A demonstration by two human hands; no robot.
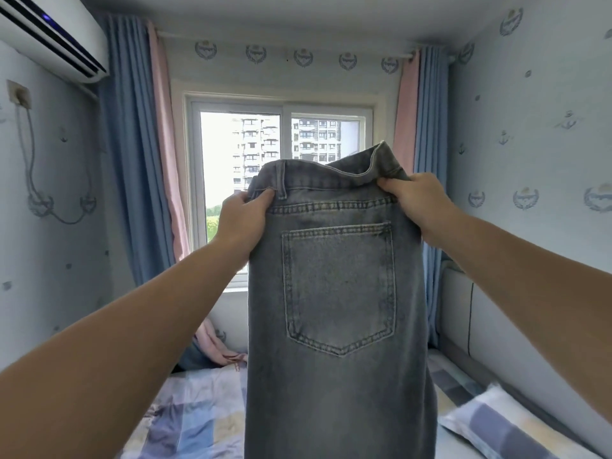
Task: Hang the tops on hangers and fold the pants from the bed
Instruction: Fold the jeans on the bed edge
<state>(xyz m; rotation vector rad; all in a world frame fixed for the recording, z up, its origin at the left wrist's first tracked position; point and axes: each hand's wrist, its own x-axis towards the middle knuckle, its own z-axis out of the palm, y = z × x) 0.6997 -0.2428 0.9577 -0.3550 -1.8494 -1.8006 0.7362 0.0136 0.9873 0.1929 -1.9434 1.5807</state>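
Your left hand and right hand are both raised in front of you on outstretched arms. Between them hang the faded grey-blue denim jeans. Your left grip pinches the waistband at its left end, with the thumb on the near face beside a belt loop and the fingers hidden behind the cloth. Your right grip is closed round the bunched right end of the waistband, where the band rises in a loop above your knuckles. The jeans hang straight down with one stitched back pocket facing you. Their lower part runs out of the bottom of the view, so you cannot tell whether the legs touch anything.

Below them lies the bed with a blue, lilac and cream checked sheet. A matching checked pillow sits near its right edge, beside a white padded headboard. At the bed's far edge, left of the jeans, a crumpled pink cloth is heaped against the wall.

Beyond that is a white-framed sliding window looking onto apartment blocks, flanked by blue and pink curtains. A white wall-mounted air conditioner hangs high on the left wall.
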